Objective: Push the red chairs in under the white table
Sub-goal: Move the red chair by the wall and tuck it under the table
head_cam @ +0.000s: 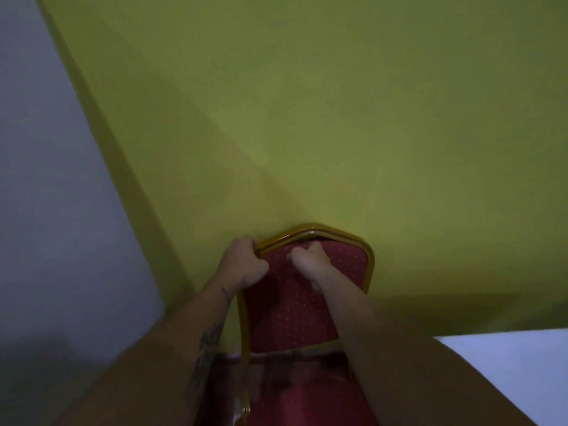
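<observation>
One red chair (289, 315) with small pale dots and a gold metal frame stands right below me, its backrest top pointing away from me. My left hand (242, 262) is closed over the frame's upper left corner. My right hand (310, 262) grips the top edge of the backrest near its middle. Part of the dark red seat shows at the bottom of the view between my forearms. A white surface (507, 364) shows at the lower right; I cannot tell whether it is the table.
A large yellow-green surface (307, 118) fills the view beyond the chair, and the backrest top lies against it. A pale grey area (46, 210) runs down the left side. The scene is dim.
</observation>
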